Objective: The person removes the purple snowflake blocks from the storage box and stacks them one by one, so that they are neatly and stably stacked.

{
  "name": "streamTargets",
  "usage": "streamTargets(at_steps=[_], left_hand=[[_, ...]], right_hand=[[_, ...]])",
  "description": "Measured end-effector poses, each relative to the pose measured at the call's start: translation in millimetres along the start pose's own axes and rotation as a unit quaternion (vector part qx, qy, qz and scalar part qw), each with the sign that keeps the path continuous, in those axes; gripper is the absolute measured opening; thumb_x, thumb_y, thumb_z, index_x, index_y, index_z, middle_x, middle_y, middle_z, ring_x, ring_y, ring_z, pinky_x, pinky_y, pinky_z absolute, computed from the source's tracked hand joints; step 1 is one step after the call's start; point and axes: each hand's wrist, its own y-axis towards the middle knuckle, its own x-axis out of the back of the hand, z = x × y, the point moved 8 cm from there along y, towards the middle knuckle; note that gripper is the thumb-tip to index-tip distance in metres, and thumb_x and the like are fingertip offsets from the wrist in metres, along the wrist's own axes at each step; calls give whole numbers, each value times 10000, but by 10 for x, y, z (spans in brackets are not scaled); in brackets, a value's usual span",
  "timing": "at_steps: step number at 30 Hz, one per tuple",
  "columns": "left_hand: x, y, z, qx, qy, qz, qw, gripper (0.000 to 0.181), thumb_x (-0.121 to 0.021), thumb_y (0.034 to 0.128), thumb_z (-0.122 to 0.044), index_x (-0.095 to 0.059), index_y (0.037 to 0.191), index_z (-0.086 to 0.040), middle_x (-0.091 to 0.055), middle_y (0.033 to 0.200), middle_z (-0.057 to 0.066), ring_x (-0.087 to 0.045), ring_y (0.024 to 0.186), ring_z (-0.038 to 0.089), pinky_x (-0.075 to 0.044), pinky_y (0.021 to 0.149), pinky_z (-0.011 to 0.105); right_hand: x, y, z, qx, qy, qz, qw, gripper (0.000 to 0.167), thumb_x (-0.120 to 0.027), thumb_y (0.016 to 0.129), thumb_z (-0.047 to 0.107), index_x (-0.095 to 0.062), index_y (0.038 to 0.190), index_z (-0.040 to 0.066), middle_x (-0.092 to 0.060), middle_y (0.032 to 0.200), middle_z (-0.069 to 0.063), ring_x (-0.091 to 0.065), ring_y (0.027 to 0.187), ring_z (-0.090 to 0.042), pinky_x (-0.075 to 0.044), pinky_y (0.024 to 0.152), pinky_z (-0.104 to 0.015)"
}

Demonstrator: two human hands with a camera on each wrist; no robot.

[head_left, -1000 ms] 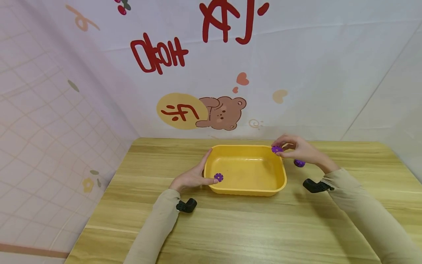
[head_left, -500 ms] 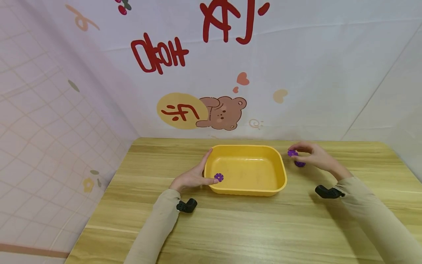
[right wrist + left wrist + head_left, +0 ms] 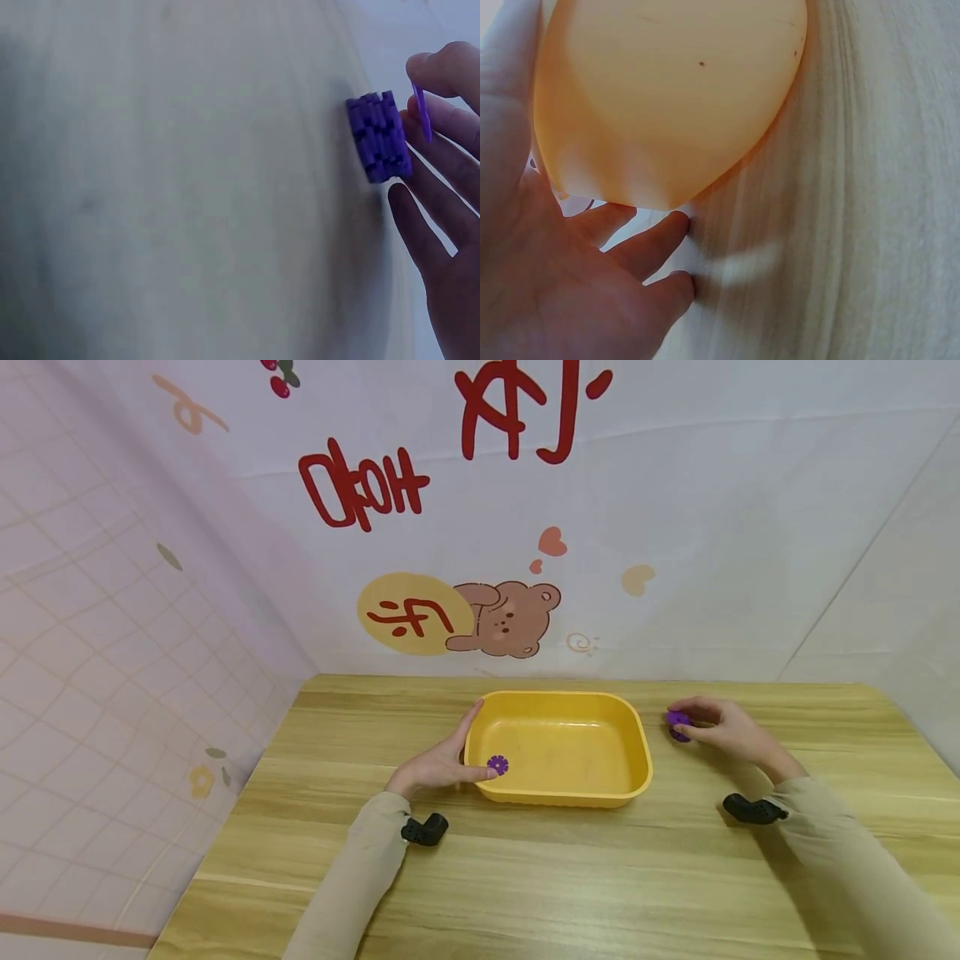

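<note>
A yellow plastic basin stands at the back of the table. My left hand grips its left end, thumb over the rim and fingers along the outside wall. Inside, at the thumb tip, is a purple notched disc; whether the thumb touches it I cannot tell. To the right of the basin, my right hand pinches another thin purple disc between thumb and index finger. Just beneath and beside it, a stack of purple notched discs stands on the table, partly covered in the head view.
The wooden tabletop extends in front of the basin and to both sides. A white printed wall covering rises behind the table's back edge. Each wrist carries a black camera mount, such as the left one.
My right hand has moved right and slightly down, from the basin's back right corner to the stack, carrying the pinched disc. The left hand and basin have stayed put.
</note>
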Motion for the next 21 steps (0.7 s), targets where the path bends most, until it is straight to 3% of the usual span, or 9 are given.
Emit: streamTargets(at_steps=[1,2,4,5,8,15,21], left_hand=[[-4,-2,-1,-9,-3,10,10000,1130,-769,845,-237,119,1529,-383,105,1601,95,-436,1215,323,-445,934,415],[-5,-5,-8,-19,-10,9,10000,1130,-769,845,-230,117,1532,-373,112,1600,92,-395,1267,313,-378,1027,411],[-8,-12,-18,-45,9,23,10000,1128,-764,849,-226,122,1534,-358,120,1598,102,-365,1298,340,-363,1042,427],[-6,-14,-28,-66,12,11,10000,1128,-765,848,-220,119,1537,-344,127,1597,97,-266,1370,316,-263,1110,435],[-3,-17,-36,-94,-7,-4,10000,1133,-767,846,-208,121,1540,-325,133,1596,99,-152,1423,319,-106,1154,477],[-11,-10,-10,19,-228,28,9997,1151,-775,839,-193,129,1530,-368,116,1599,64,-344,1346,272,-163,1151,412],[-9,-8,-18,-18,-186,17,9998,1145,-771,842,-198,129,1536,-340,109,1601,77,-337,1350,278,-177,1148,421]], right_hand=[[-1,-8,-8,37,-10,-5,10000,331,-663,891,-22,-591,1199,-119,-611,1143,-304,-585,1019,5,-481,831,-129],[-1,-16,-19,73,-34,-5,10000,331,-664,889,-25,-592,1198,-118,-615,1140,-299,-588,1016,-2,-481,831,-129],[0,-31,-39,99,-77,-17,9999,328,-663,890,-25,-594,1196,-118,-621,1131,-294,-595,1005,-10,-478,831,-126],[2,-38,-46,101,-106,-28,9999,327,-661,891,-24,-593,1197,-119,-621,1131,-293,-596,1001,-11,-476,829,-123],[5,-50,-54,77,-164,-74,9998,335,-660,893,-20,-588,1203,-126,-619,1135,-294,-598,989,-13,-472,826,-119],[5,-74,-33,134,-262,-137,9995,340,-667,881,-34,-592,1198,-133,-606,1153,-305,-611,985,-58,-470,828,-119],[17,-100,-47,184,-144,-158,9996,340,-660,889,-30,-584,1200,-144,-592,1169,-321,-609,1001,-41,-469,842,-122]])
